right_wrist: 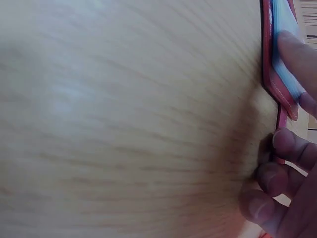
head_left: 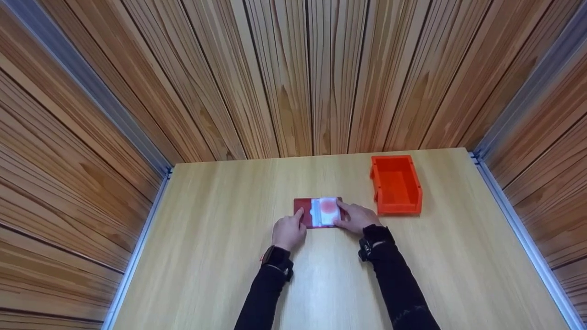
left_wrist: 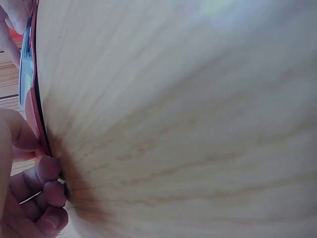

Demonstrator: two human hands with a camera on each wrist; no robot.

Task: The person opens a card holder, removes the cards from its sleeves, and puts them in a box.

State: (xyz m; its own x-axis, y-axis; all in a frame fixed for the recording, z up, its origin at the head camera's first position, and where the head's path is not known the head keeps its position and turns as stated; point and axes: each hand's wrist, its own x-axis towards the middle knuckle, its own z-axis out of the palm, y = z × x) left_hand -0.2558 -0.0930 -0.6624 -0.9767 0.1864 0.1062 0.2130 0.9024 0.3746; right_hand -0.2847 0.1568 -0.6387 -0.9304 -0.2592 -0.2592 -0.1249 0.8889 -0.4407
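Note:
A dark red card holder [head_left: 301, 205] lies spread open on the table, a stack of clear plastic sleeves [head_left: 327, 211] over its right half. My left hand [head_left: 289, 230] grips the lower edge of the left cover, with one finger on top of it. In the left wrist view, the other fingers [left_wrist: 55, 193] are bent at the table beside that edge. At the right side, my right hand [head_left: 358, 218] holds the sleeves and cover between thumb and finger. The right wrist view shows a fingertip [right_wrist: 292, 47] on the sleeves' edge, with the remaining fingers curled low beside the cover.
An orange-red open bin [head_left: 396, 183] stands on the light wooden table [head_left: 220, 238], behind and right of my right hand. Wood-panelled walls [head_left: 293, 82] rise at the back and both sides, with metal rails [head_left: 137, 238] along the table's side edges.

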